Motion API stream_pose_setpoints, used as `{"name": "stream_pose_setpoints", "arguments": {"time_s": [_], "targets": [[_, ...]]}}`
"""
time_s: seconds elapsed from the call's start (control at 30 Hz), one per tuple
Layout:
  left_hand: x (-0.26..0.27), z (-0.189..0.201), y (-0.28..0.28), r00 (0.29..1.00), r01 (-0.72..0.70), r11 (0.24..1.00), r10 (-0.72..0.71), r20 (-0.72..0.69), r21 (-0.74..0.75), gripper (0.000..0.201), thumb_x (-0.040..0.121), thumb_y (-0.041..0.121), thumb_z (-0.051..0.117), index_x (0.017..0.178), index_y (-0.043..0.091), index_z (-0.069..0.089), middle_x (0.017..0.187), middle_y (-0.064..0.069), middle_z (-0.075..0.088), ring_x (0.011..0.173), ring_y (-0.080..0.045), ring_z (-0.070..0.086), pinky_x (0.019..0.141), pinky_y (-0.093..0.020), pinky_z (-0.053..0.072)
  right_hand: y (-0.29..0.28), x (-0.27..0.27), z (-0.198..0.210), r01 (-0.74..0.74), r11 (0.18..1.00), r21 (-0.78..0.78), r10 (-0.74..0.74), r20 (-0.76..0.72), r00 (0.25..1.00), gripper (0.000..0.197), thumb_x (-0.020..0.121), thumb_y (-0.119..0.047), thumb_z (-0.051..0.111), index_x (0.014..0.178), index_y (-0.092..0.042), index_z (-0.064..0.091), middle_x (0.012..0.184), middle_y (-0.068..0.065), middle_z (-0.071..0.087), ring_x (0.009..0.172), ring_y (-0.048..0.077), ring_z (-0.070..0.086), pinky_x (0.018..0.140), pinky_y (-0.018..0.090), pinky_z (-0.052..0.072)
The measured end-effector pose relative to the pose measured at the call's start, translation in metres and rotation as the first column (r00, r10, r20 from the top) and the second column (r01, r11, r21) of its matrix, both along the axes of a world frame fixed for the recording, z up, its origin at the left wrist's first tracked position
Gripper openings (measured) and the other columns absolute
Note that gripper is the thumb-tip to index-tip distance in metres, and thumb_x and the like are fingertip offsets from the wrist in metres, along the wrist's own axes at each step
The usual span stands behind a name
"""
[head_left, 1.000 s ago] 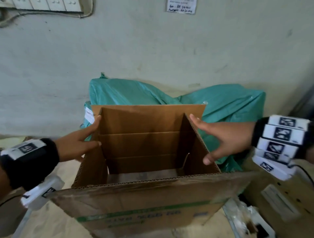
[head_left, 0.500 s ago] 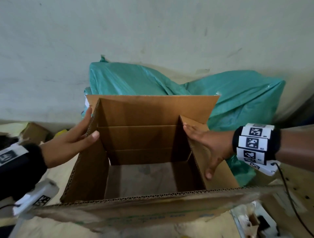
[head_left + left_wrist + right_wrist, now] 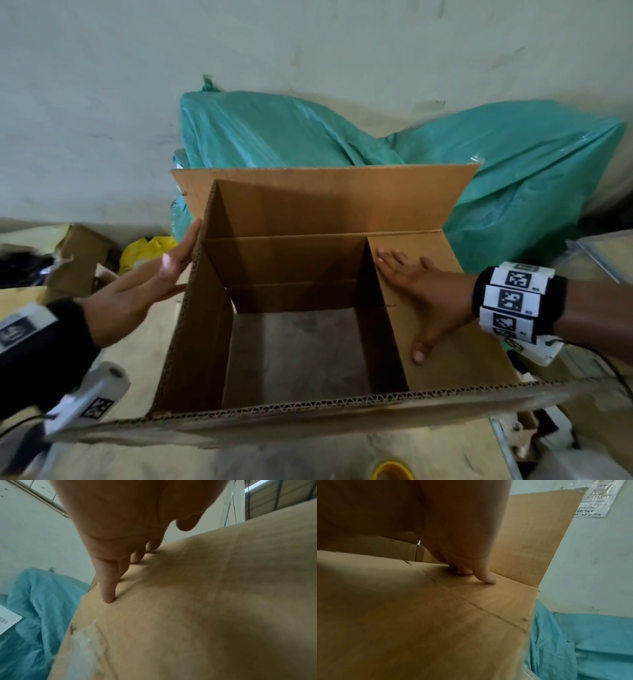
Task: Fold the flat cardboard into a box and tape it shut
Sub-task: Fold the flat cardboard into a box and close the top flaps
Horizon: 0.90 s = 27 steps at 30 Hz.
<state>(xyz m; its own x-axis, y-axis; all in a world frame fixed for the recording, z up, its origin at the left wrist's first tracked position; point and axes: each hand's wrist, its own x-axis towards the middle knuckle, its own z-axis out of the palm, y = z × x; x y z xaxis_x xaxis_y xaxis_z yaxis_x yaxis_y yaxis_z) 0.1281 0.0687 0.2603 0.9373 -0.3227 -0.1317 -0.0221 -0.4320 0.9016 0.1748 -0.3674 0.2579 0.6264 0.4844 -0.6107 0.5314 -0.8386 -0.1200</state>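
Observation:
A brown cardboard box (image 3: 329, 212) stands open-topped in front of me, all top flaps up or spread, and bare floor shows through its inside. My left hand (image 3: 147, 284) lies flat with straight fingers against the outside of the left side flap (image 3: 198, 308); the left wrist view has those fingers (image 3: 107, 588) pressing on the cardboard (image 3: 205, 608). My right hand (image 3: 421, 291) lies palm-down, fingers spread, on the right side flap (image 3: 455, 346), which leans outward. In the right wrist view its fingertips (image 3: 488, 578) touch that flap (image 3: 436, 615). A yellow tape roll (image 3: 392, 471) peeks in at the bottom edge.
Green plastic bags (image 3: 496, 178) are piled behind the box against a pale wall (image 3: 308, 51). Cardboard scraps and a yellow bag (image 3: 147, 250) lie at the left. Clutter and a cable (image 3: 613, 373) sit at the right. Flat cardboard (image 3: 137, 356) covers the floor.
The view has tilted down and the box looks squarer. My right hand has moved onto the right flap and pushed it outward and flatter. My left hand stays flat against the left flap.

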Motion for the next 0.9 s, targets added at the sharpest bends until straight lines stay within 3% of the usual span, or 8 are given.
{"name": "stream_pose_setpoints", "arguments": {"time_s": [0.07, 0.17, 0.3, 0.53, 0.67, 0.73, 0.83, 0.9], "targets": [[-0.001, 0.008, -0.015, 0.987, 0.091, 0.974, -0.116, 0.113, 0.206, 0.090, 0.075, 0.085, 0.031, 0.150, 0.042, 0.007, 0.156, 0.030, 0.011, 0.141, 0.014, 0.013, 0.114, -0.010, 0.018, -0.001, -0.001, 0.002, 0.028, 0.999, 0.028, -0.027, -0.033, 0.999, 0.167, 0.037, -0.082, 0.075, 0.150, -0.019, -0.030, 0.158, -0.001, -0.038, 0.146, 0.019, -0.033, 0.121, 0.059, -0.009], [0.006, -0.003, -0.022, 0.926, 0.200, 0.835, -0.333, 0.180, 0.513, 0.090, 0.080, 0.082, 0.021, 0.150, 0.037, -0.011, 0.160, 0.017, -0.012, 0.148, 0.000, -0.007, 0.122, -0.029, 0.004, -0.002, 0.000, -0.002, 0.019, 1.000, 0.012, -0.019, -0.027, 0.999, 0.166, 0.033, -0.089, 0.066, 0.148, -0.021, -0.032, 0.158, 0.000, -0.038, 0.146, 0.019, -0.034, 0.121, 0.060, -0.007], [0.023, -0.015, -0.033, 0.919, 0.258, 0.711, -0.389, 0.061, 0.654, 0.096, 0.073, 0.089, 0.021, 0.142, 0.044, -0.028, 0.158, 0.010, -0.029, 0.147, -0.020, -0.021, 0.122, -0.045, 0.001, -0.004, 0.004, -0.007, 0.013, 1.000, 0.025, -0.013, -0.014, 1.000, 0.166, 0.032, -0.094, 0.063, 0.144, -0.022, -0.036, 0.157, 0.001, -0.039, 0.145, 0.019, -0.034, 0.121, 0.058, -0.010], [0.037, -0.038, -0.039, 0.915, 0.226, 0.518, -0.402, 0.001, 0.825, 0.106, 0.064, 0.094, 0.017, 0.145, 0.040, -0.027, 0.158, 0.002, -0.029, 0.146, -0.029, -0.023, 0.119, -0.050, -0.004, -0.007, 0.006, -0.016, 0.000, 0.999, 0.035, 0.000, -0.010, 1.000, 0.165, 0.040, -0.086, 0.074, 0.151, -0.019, -0.029, 0.156, -0.002, -0.040, 0.144, 0.017, -0.037, 0.119, 0.052, -0.015], [0.033, -0.049, -0.040, 0.895, 0.190, 0.348, -0.447, -0.015, 0.918, 0.110, 0.061, 0.094, 0.006, 0.150, 0.033, -0.018, 0.160, -0.001, -0.021, 0.147, -0.030, -0.020, 0.120, -0.046, -0.007, -0.006, 0.005, -0.016, -0.003, 1.000, 0.019, 0.004, -0.010, 1.000, 0.163, 0.042, -0.086, 0.074, 0.151, -0.018, -0.027, 0.157, -0.002, -0.039, 0.143, 0.017, -0.037, 0.119, 0.053, -0.015], [0.031, -0.051, -0.039, 0.899, 0.166, 0.351, -0.437, 0.004, 0.921, 0.110, 0.064, 0.092, 0.009, 0.152, 0.031, -0.014, 0.161, -0.003, -0.020, 0.147, -0.028, -0.020, 0.121, -0.044, -0.006, -0.006, 0.005, -0.016, -0.014, 1.000, 0.013, 0.014, -0.006, 1.000, 0.163, 0.040, -0.088, 0.072, 0.149, -0.021, -0.030, 0.159, -0.001, -0.038, 0.144, 0.019, -0.036, 0.121, 0.055, -0.012], [0.022, -0.046, -0.039, 0.896, 0.101, 0.454, -0.429, 0.118, 0.885, 0.111, 0.069, 0.091, 0.018, 0.152, 0.024, -0.014, 0.161, -0.008, -0.018, 0.147, -0.029, -0.020, 0.122, -0.047, 0.001, -0.007, 0.006, -0.010, -0.046, 0.997, 0.056, 0.045, 0.009, 0.999, 0.164, 0.038, -0.087, 0.074, 0.150, -0.024, -0.028, 0.159, -0.001, -0.037, 0.146, 0.022, -0.034, 0.124, 0.053, -0.002], [0.014, -0.042, -0.042, 0.795, 0.021, 0.469, -0.543, 0.270, 0.883, 0.103, 0.080, 0.082, 0.027, 0.153, 0.017, -0.007, 0.162, -0.013, -0.010, 0.149, -0.031, -0.015, 0.120, -0.049, 0.005, -0.005, 0.007, 0.001, -0.120, 0.989, 0.086, 0.114, 0.073, 0.991, 0.163, 0.039, -0.086, 0.075, 0.153, -0.024, -0.024, 0.157, -0.002, -0.041, 0.146, 0.021, -0.035, 0.126, 0.046, -0.002]]}}
